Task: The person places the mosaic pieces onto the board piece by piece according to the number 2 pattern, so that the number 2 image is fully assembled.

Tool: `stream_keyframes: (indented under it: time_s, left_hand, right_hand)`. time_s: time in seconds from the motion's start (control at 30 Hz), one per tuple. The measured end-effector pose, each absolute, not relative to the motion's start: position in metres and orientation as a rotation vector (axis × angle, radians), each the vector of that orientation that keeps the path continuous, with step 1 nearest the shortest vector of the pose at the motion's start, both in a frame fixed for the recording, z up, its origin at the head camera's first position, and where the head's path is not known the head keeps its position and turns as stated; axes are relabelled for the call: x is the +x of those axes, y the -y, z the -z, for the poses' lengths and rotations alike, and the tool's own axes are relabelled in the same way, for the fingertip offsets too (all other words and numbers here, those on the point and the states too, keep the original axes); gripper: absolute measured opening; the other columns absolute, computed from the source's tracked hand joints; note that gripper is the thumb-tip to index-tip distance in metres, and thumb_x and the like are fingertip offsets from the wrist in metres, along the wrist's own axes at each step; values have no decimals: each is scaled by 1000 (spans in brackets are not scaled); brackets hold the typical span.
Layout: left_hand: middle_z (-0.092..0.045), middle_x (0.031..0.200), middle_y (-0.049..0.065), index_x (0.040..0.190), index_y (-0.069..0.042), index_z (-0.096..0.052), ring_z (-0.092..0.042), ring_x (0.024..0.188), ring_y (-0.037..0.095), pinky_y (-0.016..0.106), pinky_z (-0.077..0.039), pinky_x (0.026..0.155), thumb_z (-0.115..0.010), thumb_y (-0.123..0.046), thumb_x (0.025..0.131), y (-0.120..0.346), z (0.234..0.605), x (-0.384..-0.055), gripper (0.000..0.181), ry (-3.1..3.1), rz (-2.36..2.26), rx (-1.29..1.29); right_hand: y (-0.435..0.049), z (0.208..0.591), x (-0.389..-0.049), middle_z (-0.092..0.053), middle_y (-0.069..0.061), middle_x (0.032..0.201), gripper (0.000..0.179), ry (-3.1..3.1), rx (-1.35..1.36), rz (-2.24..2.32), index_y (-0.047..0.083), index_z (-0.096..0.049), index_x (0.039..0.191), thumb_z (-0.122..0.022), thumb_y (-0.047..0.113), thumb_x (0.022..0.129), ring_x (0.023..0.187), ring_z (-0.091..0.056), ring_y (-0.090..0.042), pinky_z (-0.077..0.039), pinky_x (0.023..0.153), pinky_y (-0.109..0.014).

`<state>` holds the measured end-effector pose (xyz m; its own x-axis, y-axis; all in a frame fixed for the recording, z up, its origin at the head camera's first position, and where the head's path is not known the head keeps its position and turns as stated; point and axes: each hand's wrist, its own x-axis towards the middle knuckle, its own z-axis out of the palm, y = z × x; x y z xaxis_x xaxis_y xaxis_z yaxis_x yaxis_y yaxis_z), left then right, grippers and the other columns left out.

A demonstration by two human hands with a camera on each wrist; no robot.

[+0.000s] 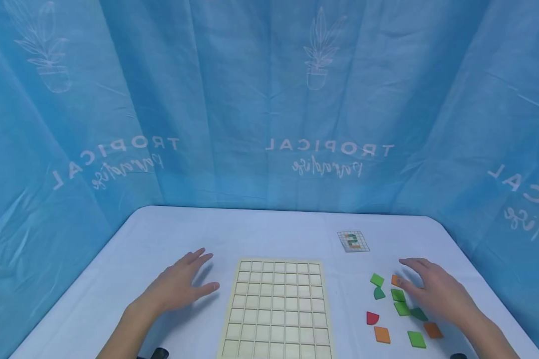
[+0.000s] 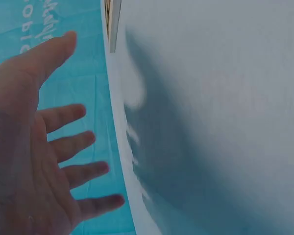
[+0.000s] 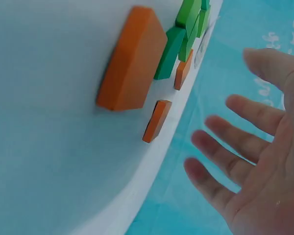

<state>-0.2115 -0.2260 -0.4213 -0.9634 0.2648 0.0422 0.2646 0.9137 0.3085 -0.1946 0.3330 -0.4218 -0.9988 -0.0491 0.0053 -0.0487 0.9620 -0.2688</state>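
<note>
My left hand (image 1: 179,284) hovers over the white table just left of a pale gridded board (image 1: 274,309), fingers spread and nothing held. On the right, my right hand (image 1: 440,289) is held over a group of flat tiles, its fingers relaxed and apart. Around it lie light green squares (image 1: 416,339), orange squares (image 1: 382,335), a dark green piece (image 1: 418,313), a rounded green piece (image 1: 379,293) and a red rounded piece (image 1: 372,317). In the right wrist view an orange tile (image 3: 130,63) lies near the camera, away from the fingertips. My right hand partly covers one orange tile.
A small card (image 1: 353,241) with a gridded picture of a green and orange figure lies behind the tiles. Blue curtains (image 1: 296,99) with mirrored lettering hang along the back and both sides of the white-covered table (image 1: 251,224).
</note>
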Motion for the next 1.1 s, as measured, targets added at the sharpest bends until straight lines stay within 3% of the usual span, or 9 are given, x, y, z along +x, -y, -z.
stream_keyframes:
  time_s: [0.2, 0.37, 0.5, 0.77, 1.1]
  left_hand:
    - [-36, 151, 6, 144, -20, -47, -29, 139, 33, 59, -29, 105, -69, -73, 67, 218, 426, -212, 95, -2918, -603, 466]
    - [-32, 153, 7, 145, -24, -45, -18, 141, 39, 67, -14, 106, -74, -76, 55, 213, 428, -207, 108, -2805, -592, 537]
    - [-25, 156, 9, 146, -28, -42, -8, 142, 42, 72, -4, 103, -76, -77, 50, 209, 429, -203, 112, -2744, -544, 532]
    - [-18, 158, 11, 148, -31, -38, -2, 143, 42, 72, 0, 103, -78, -76, 48, 201, 427, -198, 117, -2734, -521, 522]
    - [-14, 158, 15, 148, -37, -37, 1, 142, 45, 73, 2, 101, -79, -72, 50, 201, 425, -196, 112, -2716, -534, 550]
  right_hand:
    - [-339, 421, -205, -59, -18, 119, 66, -2961, -2, 614, 6, -56, 133, -70, 49, 84, 100, -56, -34, -52, 75, -53]
    - [-340, 424, -209, -63, -8, 109, 60, -2914, 7, 678, 4, -59, 129, -75, 38, 83, 91, -56, -23, -53, 70, -41]
    - [-338, 426, -213, -64, -6, 107, 55, -2919, -16, 674, 3, -61, 126, -76, 33, 82, 90, -56, -22, -54, 71, -39]
    - [-340, 431, -218, -64, -7, 107, 47, -2928, -33, 641, 3, -63, 123, -76, 22, 82, 85, -55, -20, -54, 71, -39]
    - [-340, 433, -224, -63, 0, 94, 34, -2943, -61, 616, 8, -73, 108, -81, 19, 77, 80, -54, -19, -53, 65, -33]
